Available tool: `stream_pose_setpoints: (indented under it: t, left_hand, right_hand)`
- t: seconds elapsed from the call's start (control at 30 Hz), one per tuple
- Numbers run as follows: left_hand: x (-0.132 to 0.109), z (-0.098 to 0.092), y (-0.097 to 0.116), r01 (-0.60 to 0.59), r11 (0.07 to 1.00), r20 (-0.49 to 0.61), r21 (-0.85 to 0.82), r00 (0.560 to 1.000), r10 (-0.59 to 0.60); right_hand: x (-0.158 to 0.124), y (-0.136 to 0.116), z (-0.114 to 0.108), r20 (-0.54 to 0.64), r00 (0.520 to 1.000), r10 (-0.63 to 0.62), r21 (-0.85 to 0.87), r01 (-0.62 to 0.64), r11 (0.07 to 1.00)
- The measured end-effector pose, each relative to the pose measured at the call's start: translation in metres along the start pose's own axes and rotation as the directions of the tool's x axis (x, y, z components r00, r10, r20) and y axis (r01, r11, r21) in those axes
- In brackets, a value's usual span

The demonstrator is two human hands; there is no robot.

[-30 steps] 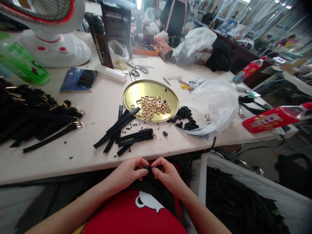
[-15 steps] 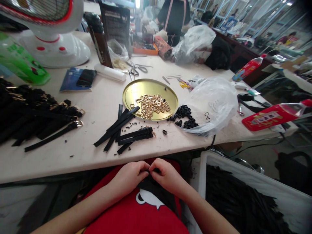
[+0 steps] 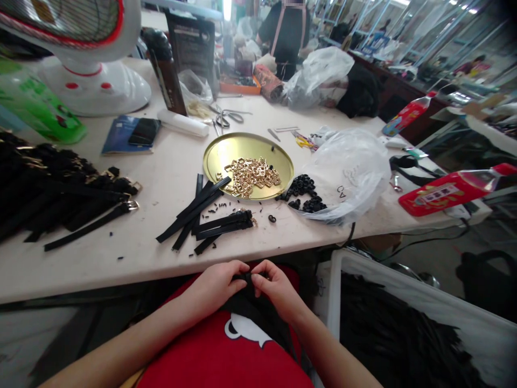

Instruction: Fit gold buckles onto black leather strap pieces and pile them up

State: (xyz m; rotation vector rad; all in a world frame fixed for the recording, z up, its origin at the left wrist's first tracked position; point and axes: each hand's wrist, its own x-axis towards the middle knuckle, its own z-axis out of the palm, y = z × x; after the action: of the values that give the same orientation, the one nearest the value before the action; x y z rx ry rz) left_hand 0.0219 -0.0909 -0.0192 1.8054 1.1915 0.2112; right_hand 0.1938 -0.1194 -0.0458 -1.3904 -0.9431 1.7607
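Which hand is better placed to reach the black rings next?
Probably the right hand: the black rings lie ahead and to its right, farther from the left hand. Both hands' fingertips are at a black piece, though, so neither looks free.

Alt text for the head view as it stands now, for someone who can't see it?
A person's left hand and right hand pinch a small black piece, just off the near edge of the table. There, a gold tray holds gold buckles, with black straps at its near left and black rings by a plastic bag to the right.
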Motion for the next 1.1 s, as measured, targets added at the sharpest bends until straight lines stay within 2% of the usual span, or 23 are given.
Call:
stream_pose_setpoints:
  t: [0.1, 0.23, 0.37, 0.5, 0.57, 0.67, 0.73, 0.87, 1.1]
  left_hand:
    - [0.002, 0.003, -0.004, 0.023, 0.996, -0.011, -0.090, 1.000, -0.024]
    - [0.001, -0.005, -0.004, 0.039, 0.989, 0.025, -0.145, 0.999, -0.036]
    - [-0.001, -0.011, 0.000, 0.030, 0.998, 0.022, -0.049, 0.999, -0.029]
    - [0.000, -0.002, -0.001, 0.028, 0.996, -0.029, 0.089, 0.999, -0.026]
    - [0.001, 0.003, -0.003, 0.037, 0.990, -0.027, 0.136, 0.999, -0.033]
    - [0.003, 0.006, -0.007, 0.047, 0.989, -0.003, 0.143, 0.999, -0.047]
    - [0.003, 0.004, -0.009, 0.036, 0.993, 0.016, 0.113, 0.999, -0.038]
    - [0.001, -0.005, -0.009, 0.011, 0.996, 0.022, 0.084, 1.000, -0.013]
    - [0.003, -0.002, 0.005, -0.015, 0.982, 0.020, 0.190, 1.000, 0.011]
  right_hand:
    - [0.001, 0.010, 0.003, 0.001, 1.000, 0.029, 0.125, -0.029, 0.992]
    - [0.004, 0.012, 0.006, 0.046, 0.996, 0.070, 0.244, -0.079, 0.966]
    - [0.005, 0.006, 0.007, 0.053, 0.995, 0.087, 0.260, -0.098, 0.961]
    - [0.006, 0.007, 0.010, 0.035, 0.990, 0.137, 0.301, -0.141, 0.943]
    - [0.007, 0.010, 0.011, 0.004, 0.991, 0.132, 0.254, -0.129, 0.959]
    - [0.007, 0.011, 0.009, -0.030, 0.996, 0.086, 0.082, -0.083, 0.993]
    - [0.007, 0.007, 0.005, -0.015, 0.998, 0.066, -0.021, -0.066, 0.998]
    - [0.007, -0.004, -0.003, 0.057, 0.998, 0.041, -0.057, -0.038, 0.998]
    - [0.003, -0.007, -0.005, 0.077, 0.990, -0.115, -0.265, 0.131, 0.955]
